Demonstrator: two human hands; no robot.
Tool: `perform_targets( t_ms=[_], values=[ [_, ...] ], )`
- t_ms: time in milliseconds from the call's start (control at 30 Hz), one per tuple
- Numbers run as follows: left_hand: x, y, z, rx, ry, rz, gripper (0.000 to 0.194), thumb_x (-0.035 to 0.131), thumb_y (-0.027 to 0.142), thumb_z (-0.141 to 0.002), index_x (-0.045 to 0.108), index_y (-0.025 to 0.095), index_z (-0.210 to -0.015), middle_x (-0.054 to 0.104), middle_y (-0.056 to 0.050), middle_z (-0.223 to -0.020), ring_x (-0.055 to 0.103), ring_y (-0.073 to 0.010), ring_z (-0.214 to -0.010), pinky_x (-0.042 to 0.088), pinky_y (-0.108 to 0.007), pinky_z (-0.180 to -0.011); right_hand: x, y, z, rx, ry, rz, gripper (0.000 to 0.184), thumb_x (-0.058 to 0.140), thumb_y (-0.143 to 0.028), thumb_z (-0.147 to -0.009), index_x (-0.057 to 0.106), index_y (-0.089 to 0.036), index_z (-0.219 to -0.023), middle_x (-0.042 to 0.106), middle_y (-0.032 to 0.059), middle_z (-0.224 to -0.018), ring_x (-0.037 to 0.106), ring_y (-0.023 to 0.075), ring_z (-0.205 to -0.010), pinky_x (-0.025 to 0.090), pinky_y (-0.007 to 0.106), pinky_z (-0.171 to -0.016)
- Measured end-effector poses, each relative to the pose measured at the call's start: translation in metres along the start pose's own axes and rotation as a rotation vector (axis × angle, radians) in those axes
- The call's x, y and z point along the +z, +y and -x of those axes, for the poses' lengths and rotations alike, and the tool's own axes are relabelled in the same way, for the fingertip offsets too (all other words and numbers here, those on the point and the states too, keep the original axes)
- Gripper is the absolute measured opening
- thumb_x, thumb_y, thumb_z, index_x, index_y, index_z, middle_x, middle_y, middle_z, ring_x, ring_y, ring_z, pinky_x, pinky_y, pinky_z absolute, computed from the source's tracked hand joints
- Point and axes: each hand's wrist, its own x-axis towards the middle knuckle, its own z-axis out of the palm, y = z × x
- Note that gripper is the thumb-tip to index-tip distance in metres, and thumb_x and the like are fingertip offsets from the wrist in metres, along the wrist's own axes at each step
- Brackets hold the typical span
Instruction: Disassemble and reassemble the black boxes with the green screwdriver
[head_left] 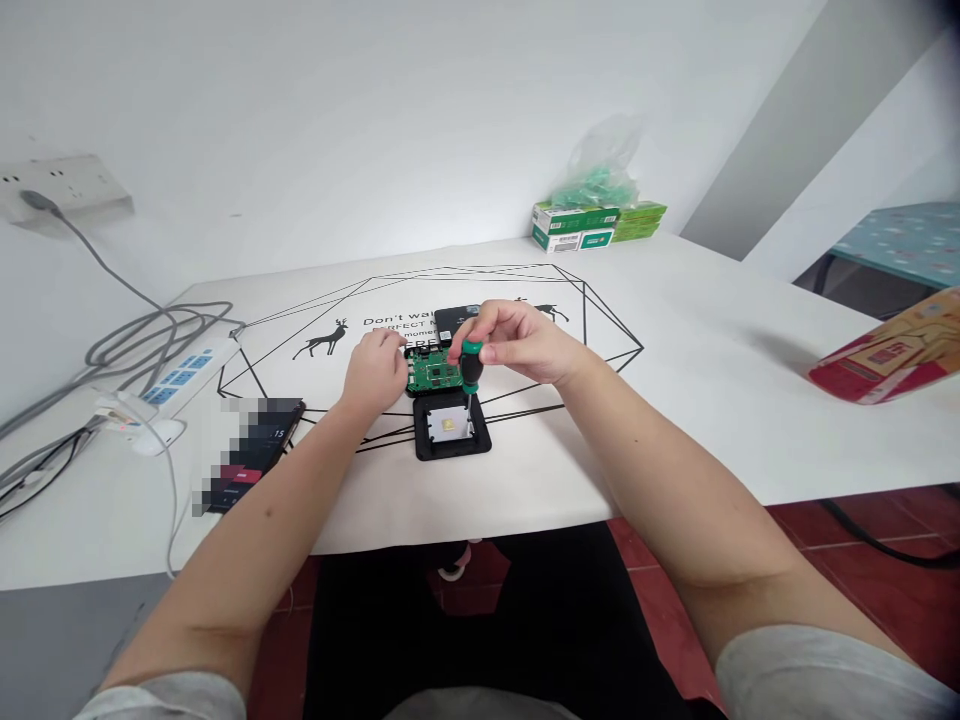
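Note:
My right hand (pixel 517 340) pinches a screwdriver (pixel 471 368) with a green and black handle, held nearly upright. Its thin shaft points down to the right side of a silver metal plate (pixel 450 424), which sits inside a square black case half (pixel 480 445). My left hand (pixel 376 368) has its fingers bent at the left edge of a green circuit board (pixel 435 375), just behind the case half; its thumb is mostly hidden. Behind the board lies another black cover (pixel 450 322) with a small pale label, partly covered by my right hand.
A phone (pixel 259 450), partly pixelated, lies left of my left forearm. Further left are a power strip (pixel 184 375) and coiled grey cables (pixel 161 335). Green and white boxes (pixel 574 225) with a plastic bag (pixel 600 175) stand by the wall. A red and yellow package (pixel 885 350) is at right.

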Motion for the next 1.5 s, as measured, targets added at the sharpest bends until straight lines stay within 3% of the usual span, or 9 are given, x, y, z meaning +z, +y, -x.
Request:
perform_targets(
  t_ms=[67,167,400,533,633,833,1233,1333,1500],
  values=[
    [-0.005,0.01,0.003,0.103,0.048,0.112,0.038,0.039,0.013,-0.104,0.072,0.019,-0.122,0.074,-0.014,-0.124,0.065,-0.029,-0.127,0.052,-0.046,-0.115,0.0,-0.001,-0.001,-0.028,-0.034,0.017,0.037,0.097,-0.03,-0.08,0.062,-0.021,-0.086,0.077,0.002,-0.096,0.074,0.0158,-0.088,0.061,0.029,-0.073],
    [-0.012,0.023,0.011,0.252,0.008,0.253,0.037,0.039,0.017,-0.107,0.072,0.021,-0.124,0.074,-0.012,-0.119,0.068,-0.0273,-0.116,0.056,-0.045,-0.105,0.003,0.001,-0.003,-0.05,-0.015,0.016,0.043,0.099,-0.028,-0.077,0.057,-0.022,-0.084,0.069,-0.0018,-0.093,0.066,0.0121,-0.08,0.058,0.026,-0.066],
    [-0.019,0.04,0.02,0.516,-0.309,0.339,0.024,0.058,0.032,-0.104,0.073,0.022,-0.121,0.074,-0.009,-0.109,0.07,-0.0277,-0.107,0.057,-0.042,-0.095,0.011,-0.001,-0.003,-0.06,0.049,0.131,0.046,0.1,-0.033,-0.077,0.055,-0.025,-0.086,0.055,-0.0043,-0.086,0.056,0.0119,-0.076,0.052,0.025,-0.064],
    [-0.019,0.042,0.022,0.5,-0.452,0.312,0.023,0.073,0.044,-0.099,0.074,0.022,-0.105,0.07,-0.006,-0.098,0.069,-0.0244,-0.089,0.055,-0.037,-0.079,0.013,-0.001,-0.003,-0.076,0.13,0.227,0.041,0.099,-0.034,-0.078,0.061,-0.025,-0.088,0.056,-0.0033,-0.087,0.054,0.013,-0.078,0.051,0.026,-0.066],
    [-0.021,0.042,0.023,0.466,-0.511,0.293,0.027,0.081,0.047,-0.092,0.074,0.022,-0.1,0.069,-0.005,-0.103,0.067,-0.0215,-0.082,0.053,-0.035,-0.073,0.011,0.002,-0.003,-0.089,0.139,0.21,0.034,0.097,-0.037,-0.081,0.068,-0.024,-0.092,0.065,-0.0007,-0.092,0.061,0.014,-0.083,0.054,0.028,-0.071],
    [-0.02,0.044,0.025,0.481,-0.485,0.298,0.023,0.081,0.043,-0.092,0.074,0.022,-0.098,0.069,-0.007,-0.104,0.067,-0.0238,-0.09,0.055,-0.035,-0.076,0.001,0.001,0.002,-0.014,0.047,0.105,0.029,0.092,-0.038,-0.086,0.071,-0.023,-0.098,0.082,0.0064,-0.104,0.078,0.022,-0.097,0.062,0.038,-0.082],
    [-0.016,0.049,0.025,0.458,-0.486,0.352,0.022,0.081,0.039,-0.092,0.068,0.02,-0.093,0.066,-0.006,-0.101,0.067,-0.0232,-0.09,0.056,-0.035,-0.079,-0.004,0.007,-0.001,-0.042,0.05,0.154,0.039,0.098,-0.036,-0.081,0.063,-0.025,-0.095,0.076,0.0001,-0.097,0.074,0.0159,-0.093,0.06,0.028,-0.075],
    [-0.015,0.053,0.025,0.442,-0.487,0.365,0.02,0.079,0.034,-0.089,0.064,0.021,-0.09,0.066,-0.006,-0.099,0.066,-0.0232,-0.09,0.055,-0.035,-0.079,-0.008,0.01,-0.003,-0.042,0.186,0.203,0.042,0.1,-0.041,-0.077,0.066,-0.024,-0.096,0.078,0.0018,-0.098,0.074,0.017,-0.091,0.061,0.031,-0.078],
    [-0.019,0.058,0.025,0.372,-0.473,0.442,0.023,0.08,0.033,-0.082,0.061,0.023,-0.089,0.067,-0.003,-0.092,0.066,-0.0225,-0.085,0.054,-0.036,-0.078,-0.037,0.008,-0.003,0.003,0.68,0.243,0.035,0.089,-0.041,-0.08,0.066,-0.028,-0.103,0.078,-0.0001,-0.098,0.073,0.0175,-0.089,0.06,0.032,-0.078]
  ],
)
